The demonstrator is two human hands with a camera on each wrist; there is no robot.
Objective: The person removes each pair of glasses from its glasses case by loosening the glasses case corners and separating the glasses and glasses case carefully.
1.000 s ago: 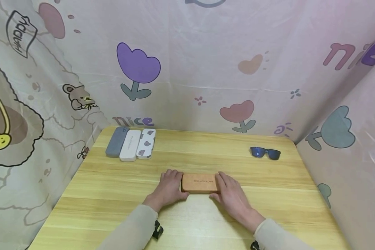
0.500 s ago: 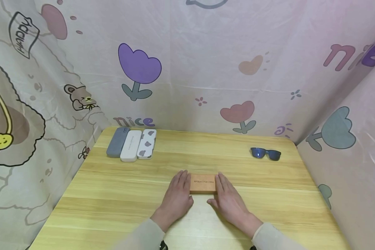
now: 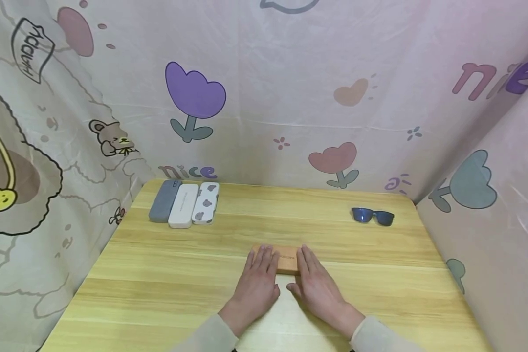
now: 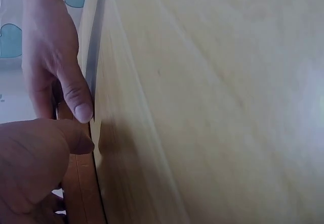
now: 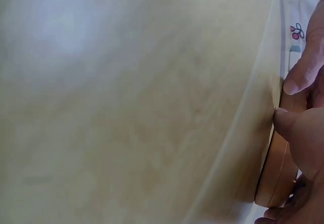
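Observation:
A tan-brown glasses case with small lettering lies closed on the table, its long side toward me. My left hand rests its straight fingers over the case's left part, covering some of the lettering. At the right end, my right hand touches the case with extended fingers, its thumb pointing inward at the front. In the left wrist view the case's front side shows, with both thumbs close to it. The right wrist view shows the same case flat against the wood, fingers partly hidden behind it.
At the back left lie a blue-grey case, a white case and a bear-print case, side by side. Dark blue sunglasses lie at the back right. Printed curtains enclose the wooden table.
My left hand has left the case's left end and slid rightward onto its top, its fingers straightening. The right hand has shifted slightly left along the case, its fingers extended.

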